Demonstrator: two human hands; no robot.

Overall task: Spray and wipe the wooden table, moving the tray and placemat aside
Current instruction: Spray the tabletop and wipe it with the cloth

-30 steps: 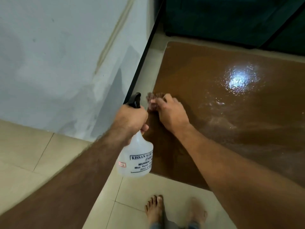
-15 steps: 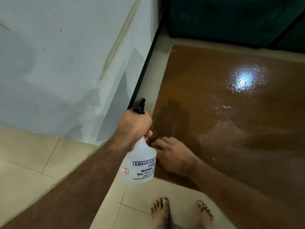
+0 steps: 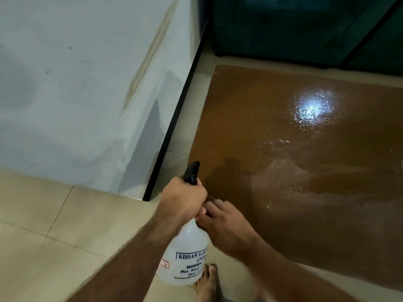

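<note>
Spray bottle (image 3: 185,256) is hanging upright from your left hand (image 3: 184,200), fingers curled round its neck, nozzle facing the wooden table (image 3: 305,171) ahead-right. Your right hand (image 3: 224,227) is lying nearer, fingers down at the table's near-left edge; whether it is holding anything, you cannot tell.

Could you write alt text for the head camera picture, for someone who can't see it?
Seen from above, a person's left hand grips a translucent spray bottle by its black trigger head, while the right hand rests on the near corner of a wet, glossy brown wooden table. A pale wall, beige floor tiles and a bare foot surround them.
</note>
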